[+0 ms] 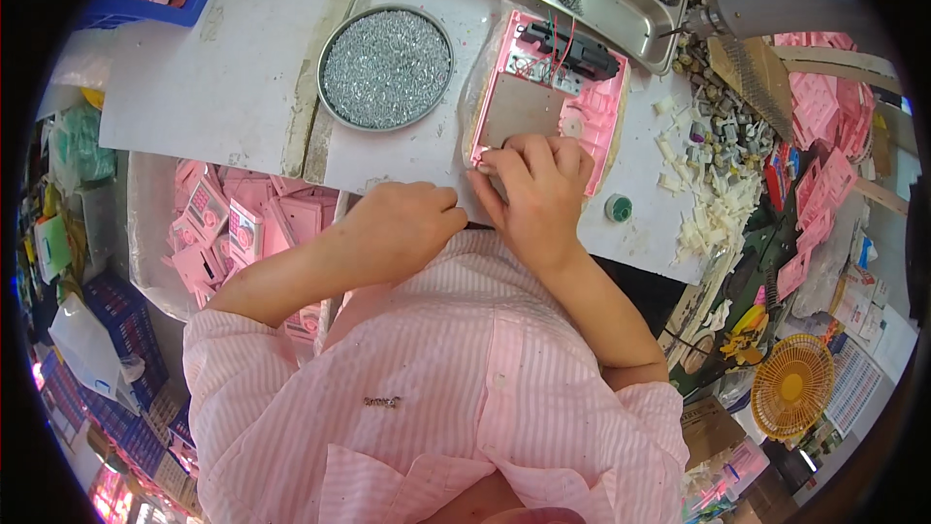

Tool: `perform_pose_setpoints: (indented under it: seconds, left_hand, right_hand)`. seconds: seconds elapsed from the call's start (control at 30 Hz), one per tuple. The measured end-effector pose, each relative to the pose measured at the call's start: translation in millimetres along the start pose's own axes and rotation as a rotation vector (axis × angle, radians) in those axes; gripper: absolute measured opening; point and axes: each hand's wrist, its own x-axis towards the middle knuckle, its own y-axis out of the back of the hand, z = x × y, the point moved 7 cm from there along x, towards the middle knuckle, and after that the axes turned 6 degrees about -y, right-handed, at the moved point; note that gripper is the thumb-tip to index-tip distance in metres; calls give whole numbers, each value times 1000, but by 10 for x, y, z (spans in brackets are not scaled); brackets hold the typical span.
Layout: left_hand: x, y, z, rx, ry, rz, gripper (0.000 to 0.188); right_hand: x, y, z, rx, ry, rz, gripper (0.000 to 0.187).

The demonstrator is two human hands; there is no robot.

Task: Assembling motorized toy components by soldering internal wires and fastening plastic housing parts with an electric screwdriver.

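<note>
A pink plastic casing (603, 127) lies open on the table in front of me. Inside it are a flat grey-brown plate (524, 109), a black module (572, 49) and thin red and dark wires. My right hand (540, 196) is closed at the casing's near left corner, thumb and index finger bent around a tiny whitish bit that I cannot identify. My left hand (405, 225) rests at the table's near edge, left of the casing. Its fingers are curled together, and whatever they hold is hidden.
A round metal dish (325, 88) of small screws stands left of the casing. Beyond it is a steel compartment tray (621, 15). White plastic bits (718, 214) and small motors (713, 88) pile up at right, near a green-topped round container (618, 208). Pink parts (242, 223) fill a bin at left.
</note>
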Motion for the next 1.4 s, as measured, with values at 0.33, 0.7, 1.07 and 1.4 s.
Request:
perform_pose_setpoints:
  seconds: [0.33, 0.7, 1.07, 1.4]
  left_hand:
    - [259, 290, -442, -189, -48, 438, 19]
    - [272, 335, -388, -192, 19, 344, 18]
    - [275, 262, -390, -209, 36, 335, 19]
    - [284, 290, -415, -269, -21, 448, 18]
  right_hand:
    - [646, 554, 156, 276, 124, -188, 12]
    - [4045, 356, 1628, -458, 160, 403, 19]
    - [4598, 408, 2004, -449, -46, 346, 16]
    - [1084, 1011, 95, 411, 46, 93, 8]
